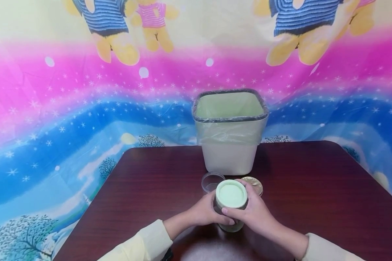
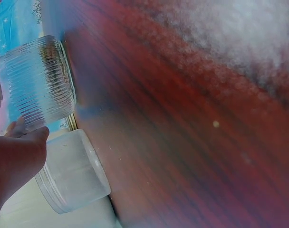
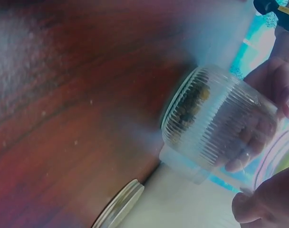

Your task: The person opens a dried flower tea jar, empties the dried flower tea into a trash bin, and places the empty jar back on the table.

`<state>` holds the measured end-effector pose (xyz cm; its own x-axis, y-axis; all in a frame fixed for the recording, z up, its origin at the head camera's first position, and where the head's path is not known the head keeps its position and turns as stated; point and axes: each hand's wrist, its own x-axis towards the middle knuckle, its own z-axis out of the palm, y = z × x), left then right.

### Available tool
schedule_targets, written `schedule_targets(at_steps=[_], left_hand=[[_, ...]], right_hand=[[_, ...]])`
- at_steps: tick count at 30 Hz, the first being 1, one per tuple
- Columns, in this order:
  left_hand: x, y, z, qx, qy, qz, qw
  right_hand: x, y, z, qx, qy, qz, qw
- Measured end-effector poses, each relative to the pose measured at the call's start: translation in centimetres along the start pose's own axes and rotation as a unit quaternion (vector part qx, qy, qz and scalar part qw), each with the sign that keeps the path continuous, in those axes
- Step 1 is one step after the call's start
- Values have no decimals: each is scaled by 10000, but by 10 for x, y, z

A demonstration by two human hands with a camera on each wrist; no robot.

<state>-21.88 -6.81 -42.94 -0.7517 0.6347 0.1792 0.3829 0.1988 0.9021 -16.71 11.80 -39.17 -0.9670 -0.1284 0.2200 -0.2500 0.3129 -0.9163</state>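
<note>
Left hand point(image 1: 199, 212) wraps the jar point(image 3: 208, 116) body, thumb in front. Clear tub point(image 2: 75, 171) stands behind it, to the left. Jar is upright, near centre of the table point(image 1: 150, 181); base on the wood or just over it, can't tell. Green lid point(image 1: 231, 194) on top, bin point(image 1: 228, 156) behind. Right hand point(image 1: 256, 210) curls round the lid edge; can't tell if its fingertips also touch glass. Gold lid point(image 1: 253, 185) lies behind, right. I'd keep left grip low and firm, base flat, right grip on the rim only, jar vertical so the contents point(image 3: 189, 105) settle.
</note>
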Motion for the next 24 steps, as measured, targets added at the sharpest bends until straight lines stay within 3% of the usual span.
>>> schedule_targets(at_steps=[10,24], left_hand=[[1,-1,0,280,47,-161,9995],[0,1,2,220,121,-134,9996]], right_hand=[[4,-3,-13,-417,183,-335,9984],[7,6,-30,-695,459,-650,9944]])
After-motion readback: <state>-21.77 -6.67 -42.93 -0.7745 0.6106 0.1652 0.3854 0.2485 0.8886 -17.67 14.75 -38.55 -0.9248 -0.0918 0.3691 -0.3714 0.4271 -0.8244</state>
